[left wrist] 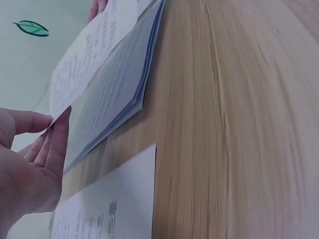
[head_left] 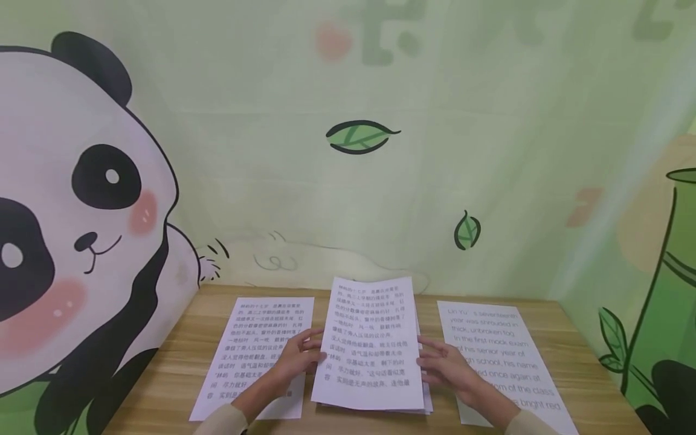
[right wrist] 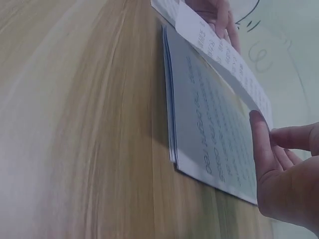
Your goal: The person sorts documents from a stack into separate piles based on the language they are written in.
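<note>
A white sheet of paper (head_left: 370,344) printed with Chinese characters is held up by both hands at the middle of the table. My left hand (head_left: 293,362) pinches its left edge between thumb and fingers. At the opposite edge, my right hand (head_left: 451,368) pinches it the same way. Beneath the raised sheet, a stack of paper (right wrist: 199,124) lies on the table; its top page carries large English print in the right wrist view. The wrist views show a gap between the held sheet and this stack.
On the left of the wooden table (head_left: 157,386) lies another sheet with Chinese text (head_left: 255,326), partly behind my left arm. A sheet with large English text (head_left: 489,332) lies on the right, partly under my right forearm. Behind rises a green backdrop (head_left: 261,169) with a panda.
</note>
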The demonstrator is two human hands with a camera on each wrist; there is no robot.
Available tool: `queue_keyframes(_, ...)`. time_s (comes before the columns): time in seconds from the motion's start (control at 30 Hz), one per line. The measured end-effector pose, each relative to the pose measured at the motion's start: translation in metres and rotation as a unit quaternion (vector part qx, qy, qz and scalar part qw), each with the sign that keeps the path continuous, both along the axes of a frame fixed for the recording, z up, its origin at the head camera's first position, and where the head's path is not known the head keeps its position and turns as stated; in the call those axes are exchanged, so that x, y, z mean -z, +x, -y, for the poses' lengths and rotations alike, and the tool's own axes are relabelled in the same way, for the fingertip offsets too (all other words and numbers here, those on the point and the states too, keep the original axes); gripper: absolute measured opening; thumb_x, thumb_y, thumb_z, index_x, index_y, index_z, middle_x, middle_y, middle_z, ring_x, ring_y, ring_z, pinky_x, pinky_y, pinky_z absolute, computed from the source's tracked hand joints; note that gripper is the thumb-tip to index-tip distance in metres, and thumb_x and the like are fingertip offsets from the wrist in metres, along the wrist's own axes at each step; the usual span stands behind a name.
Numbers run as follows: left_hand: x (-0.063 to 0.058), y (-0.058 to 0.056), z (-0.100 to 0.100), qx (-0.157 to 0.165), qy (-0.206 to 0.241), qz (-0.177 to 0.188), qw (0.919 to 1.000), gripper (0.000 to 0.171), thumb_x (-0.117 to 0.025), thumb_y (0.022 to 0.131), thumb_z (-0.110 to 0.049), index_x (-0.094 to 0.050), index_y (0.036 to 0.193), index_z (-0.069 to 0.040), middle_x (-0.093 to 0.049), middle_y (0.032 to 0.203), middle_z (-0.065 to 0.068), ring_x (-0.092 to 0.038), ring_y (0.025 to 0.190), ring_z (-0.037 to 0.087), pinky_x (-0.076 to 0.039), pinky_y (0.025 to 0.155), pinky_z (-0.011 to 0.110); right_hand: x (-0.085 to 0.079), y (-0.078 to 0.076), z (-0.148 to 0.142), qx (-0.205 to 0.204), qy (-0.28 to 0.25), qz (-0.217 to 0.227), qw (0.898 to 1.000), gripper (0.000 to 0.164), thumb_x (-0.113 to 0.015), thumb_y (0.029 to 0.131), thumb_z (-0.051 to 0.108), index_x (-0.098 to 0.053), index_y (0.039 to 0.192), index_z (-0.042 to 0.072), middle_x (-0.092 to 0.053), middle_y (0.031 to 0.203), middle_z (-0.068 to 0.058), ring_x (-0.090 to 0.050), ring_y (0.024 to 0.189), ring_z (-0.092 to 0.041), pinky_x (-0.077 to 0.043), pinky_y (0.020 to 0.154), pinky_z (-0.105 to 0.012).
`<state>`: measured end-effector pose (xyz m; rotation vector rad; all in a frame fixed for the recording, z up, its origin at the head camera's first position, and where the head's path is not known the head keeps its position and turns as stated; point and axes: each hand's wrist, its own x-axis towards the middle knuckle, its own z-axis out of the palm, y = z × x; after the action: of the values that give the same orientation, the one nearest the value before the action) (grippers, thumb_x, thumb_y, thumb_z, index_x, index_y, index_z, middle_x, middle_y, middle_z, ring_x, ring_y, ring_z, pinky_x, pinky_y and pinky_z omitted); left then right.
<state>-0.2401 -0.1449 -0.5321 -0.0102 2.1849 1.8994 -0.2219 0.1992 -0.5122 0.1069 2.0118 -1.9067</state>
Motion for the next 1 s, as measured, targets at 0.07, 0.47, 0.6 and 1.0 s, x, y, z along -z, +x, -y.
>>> queue_keyframes(0.07,-0.001,0.000,0.004,-0.012,-0.009,0.000,0.9999,0.069,-0.068,0.087,-0.002,-0.044,0.151,-0.002,-0.069,0.127,0.022,-0.075,0.091,0.023,-0.061,0.075,0.035,-0.001,0.001,0.004,-0.002,-0.006,-0.007,1.000,0.069,-0.066,0.094,0.006,-0.035,0.155,-0.003,-0.051,0.146,-0.033,-0.072,0.108,-0.027,-0.060,0.093,-0.043)
queue_keyframes(0.47,-0.004,0.005,0.048,-0.078,-0.036,0.008,0.9963,0.060,-0.068,0.091,-0.007,-0.051,0.148,-0.010,-0.068,0.129,0.017,-0.072,0.099,0.021,-0.060,0.082,0.037,0.002,-0.004,0.045,-0.035,-0.045,-0.007,0.998,0.066,-0.064,0.097,0.008,-0.035,0.155,-0.002,-0.058,0.141,-0.026,-0.071,0.105,-0.020,-0.061,0.089,-0.038)
queue_keyframes(0.6,-0.006,0.009,0.067,-0.104,-0.048,0.017,0.9933,0.057,-0.064,0.094,-0.009,-0.050,0.150,-0.011,-0.064,0.137,0.021,-0.071,0.099,0.018,-0.058,0.080,0.033,0.003,-0.004,0.067,-0.062,-0.062,-0.007,0.996,0.066,-0.064,0.097,0.008,-0.035,0.155,-0.003,-0.061,0.139,-0.024,-0.072,0.106,-0.021,-0.062,0.089,-0.037)
queue_keyframes(1.0,-0.009,0.024,0.122,-0.157,-0.086,0.046,0.9829,0.056,-0.061,0.098,-0.013,-0.047,0.152,-0.010,-0.052,0.149,0.026,-0.063,0.106,0.019,-0.048,0.078,0.029,0.013,-0.007,0.134,-0.065,-0.096,0.003,0.993,0.064,-0.065,0.091,-0.002,-0.041,0.151,-0.005,-0.071,0.123,-0.018,-0.075,0.097,-0.021,-0.063,0.084,-0.039)
